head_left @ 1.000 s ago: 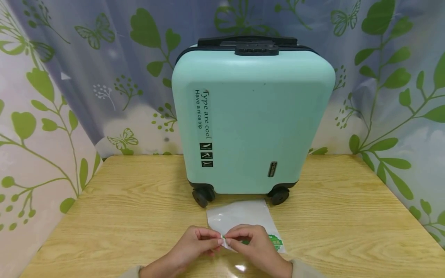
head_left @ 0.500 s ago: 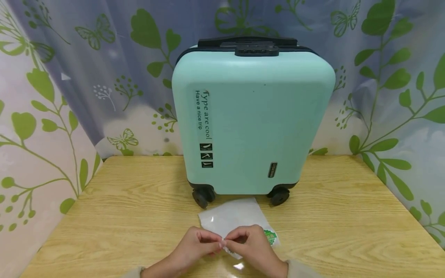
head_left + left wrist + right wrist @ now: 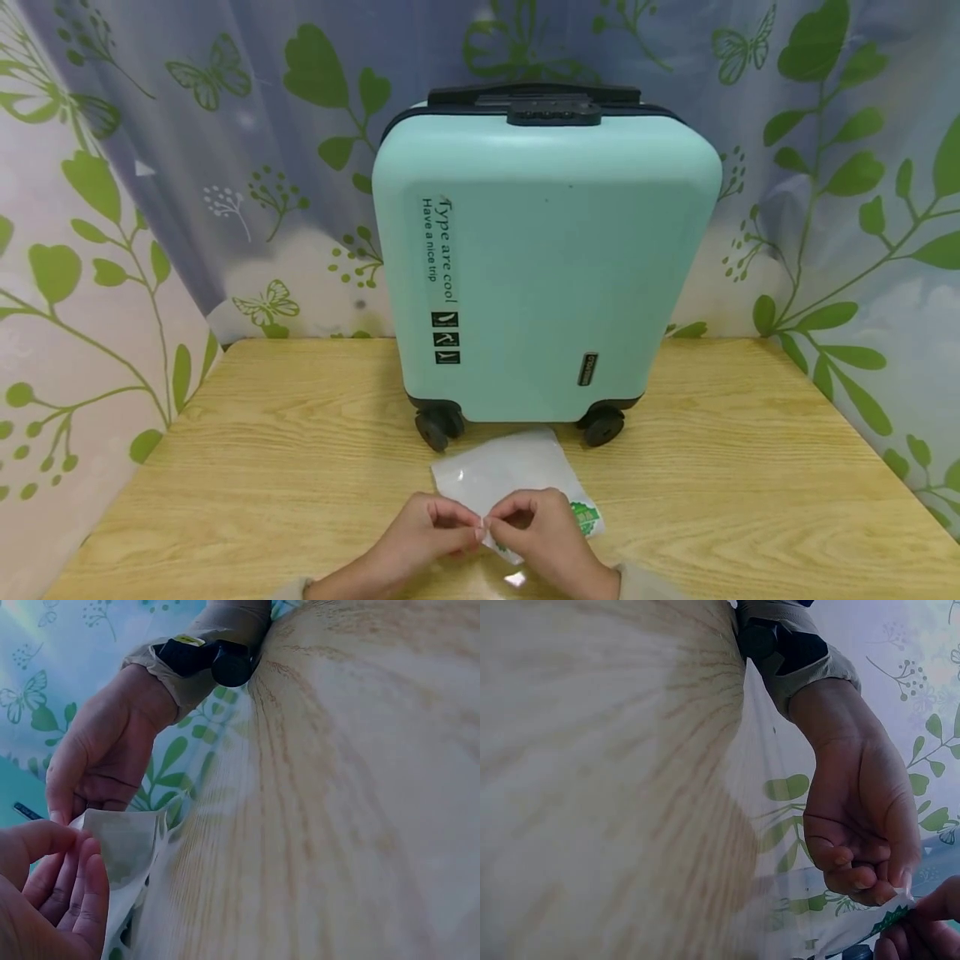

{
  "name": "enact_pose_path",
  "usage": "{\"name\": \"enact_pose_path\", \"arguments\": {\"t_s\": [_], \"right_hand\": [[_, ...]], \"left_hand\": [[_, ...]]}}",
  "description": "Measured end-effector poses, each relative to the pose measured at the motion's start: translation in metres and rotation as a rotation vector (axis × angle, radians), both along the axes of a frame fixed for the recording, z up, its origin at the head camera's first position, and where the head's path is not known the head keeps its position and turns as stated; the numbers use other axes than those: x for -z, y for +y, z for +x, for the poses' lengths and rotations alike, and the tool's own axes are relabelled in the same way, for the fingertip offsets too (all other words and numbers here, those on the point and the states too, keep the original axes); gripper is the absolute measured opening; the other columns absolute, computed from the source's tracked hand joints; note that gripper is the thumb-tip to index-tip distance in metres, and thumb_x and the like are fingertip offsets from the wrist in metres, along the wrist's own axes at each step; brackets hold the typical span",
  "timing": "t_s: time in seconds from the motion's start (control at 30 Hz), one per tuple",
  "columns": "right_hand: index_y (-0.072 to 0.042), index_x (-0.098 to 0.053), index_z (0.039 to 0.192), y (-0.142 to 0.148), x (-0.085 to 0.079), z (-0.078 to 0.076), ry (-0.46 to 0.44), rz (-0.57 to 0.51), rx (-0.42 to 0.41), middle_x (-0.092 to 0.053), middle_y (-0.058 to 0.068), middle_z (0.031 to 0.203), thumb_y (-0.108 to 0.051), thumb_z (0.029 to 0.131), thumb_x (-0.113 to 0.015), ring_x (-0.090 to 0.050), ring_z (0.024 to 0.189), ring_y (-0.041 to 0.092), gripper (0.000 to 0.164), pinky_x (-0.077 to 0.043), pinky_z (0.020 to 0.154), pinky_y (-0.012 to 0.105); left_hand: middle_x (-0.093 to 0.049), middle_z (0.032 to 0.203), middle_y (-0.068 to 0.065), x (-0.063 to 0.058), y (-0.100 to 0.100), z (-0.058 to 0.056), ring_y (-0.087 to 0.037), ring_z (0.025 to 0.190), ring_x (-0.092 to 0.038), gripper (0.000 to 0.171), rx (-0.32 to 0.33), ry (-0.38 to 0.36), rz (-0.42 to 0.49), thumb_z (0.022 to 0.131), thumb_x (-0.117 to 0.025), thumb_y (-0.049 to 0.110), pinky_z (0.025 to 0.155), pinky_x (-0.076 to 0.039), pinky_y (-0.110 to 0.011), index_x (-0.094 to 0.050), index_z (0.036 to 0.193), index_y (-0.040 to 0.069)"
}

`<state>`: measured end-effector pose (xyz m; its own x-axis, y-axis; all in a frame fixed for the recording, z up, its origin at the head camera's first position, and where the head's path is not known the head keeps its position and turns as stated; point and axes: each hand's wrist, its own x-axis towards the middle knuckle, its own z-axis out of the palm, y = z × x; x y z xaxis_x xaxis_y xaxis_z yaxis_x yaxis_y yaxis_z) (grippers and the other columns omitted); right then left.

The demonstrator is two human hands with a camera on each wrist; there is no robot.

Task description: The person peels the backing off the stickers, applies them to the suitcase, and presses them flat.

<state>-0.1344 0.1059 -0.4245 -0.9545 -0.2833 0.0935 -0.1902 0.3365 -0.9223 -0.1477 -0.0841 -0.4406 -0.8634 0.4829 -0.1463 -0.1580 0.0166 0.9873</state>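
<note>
The left hand (image 3: 427, 529) and right hand (image 3: 546, 533) pinch the near edge of the bag (image 3: 510, 468) at almost one spot, fingertips just beside each other, so neither is nearer. From that grip the bag stretches forward over the table (image 3: 720, 467) towards the suitcase (image 3: 555, 275); its long axis cannot be told, partly covered by fingers. Count: two hands, one bag, one suitcase, one table.
</note>
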Motion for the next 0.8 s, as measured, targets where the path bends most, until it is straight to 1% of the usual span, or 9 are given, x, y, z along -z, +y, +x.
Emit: {"name": "enact_pose_path", "arguments": {"t_s": [0.13, 0.33, 0.57, 0.8], "right_hand": [[-0.007, -0.073, 0.079, -0.0015, 0.0003, 0.0017, -0.015, -0.029, 0.006, -0.071, 0.002, 0.077, -0.011, 0.083, -0.069, -0.06, 0.068, 0.003, 0.007, -0.05, 0.062, 0.02], [-0.006, -0.073, 0.081, -0.0014, 0.0007, 0.0039, -0.025, -0.053, 0.005, -0.07, 0.003, 0.079, -0.012, 0.085, -0.068, -0.061, 0.068, 0.004, 0.008, -0.05, 0.063, 0.02], [-0.004, -0.072, 0.082, -0.0011, 0.0008, 0.0038, -0.044, -0.098, 0.031, -0.07, 0.006, 0.08, -0.012, 0.085, -0.068, -0.06, 0.07, 0.004, 0.009, -0.049, 0.064, 0.02], [-0.001, -0.072, 0.084, 0.0006, 0.0024, 0.0017, -0.083, -0.127, 0.058, -0.07, 0.008, 0.082, -0.013, 0.086, -0.068, -0.061, 0.072, 0.005, 0.012, -0.05, 0.068, 0.02]], "left_hand": [[-0.072, 0.083, -0.009, 0.0016, -0.0011, 0.0009, -0.01, 0.074, -0.066, 0.025, -0.012, -0.031, -0.022, 0.085, -0.069, 0.009, 0.063, -0.053, -0.024, -0.067, 0.095, -0.013], [-0.072, 0.079, -0.007, 0.001, -0.0028, 0.0025, -0.01, 0.071, -0.067, 0.024, -0.014, -0.055, -0.009, 0.084, -0.068, 0.007, 0.061, -0.052, -0.023, -0.065, 0.095, -0.014], [-0.071, 0.075, -0.004, 0.0005, -0.0051, 0.0022, -0.009, 0.068, -0.065, 0.023, -0.009, -0.06, -0.007, 0.083, -0.068, 0.004, 0.059, -0.051, -0.022, -0.063, 0.093, -0.017], [-0.071, 0.075, -0.005, 0.0009, -0.0067, 0.0006, -0.01, 0.069, -0.066, 0.021, -0.008, -0.064, -0.037, 0.083, -0.068, 0.006, 0.059, -0.051, -0.023, -0.064, 0.091, -0.013]]}}
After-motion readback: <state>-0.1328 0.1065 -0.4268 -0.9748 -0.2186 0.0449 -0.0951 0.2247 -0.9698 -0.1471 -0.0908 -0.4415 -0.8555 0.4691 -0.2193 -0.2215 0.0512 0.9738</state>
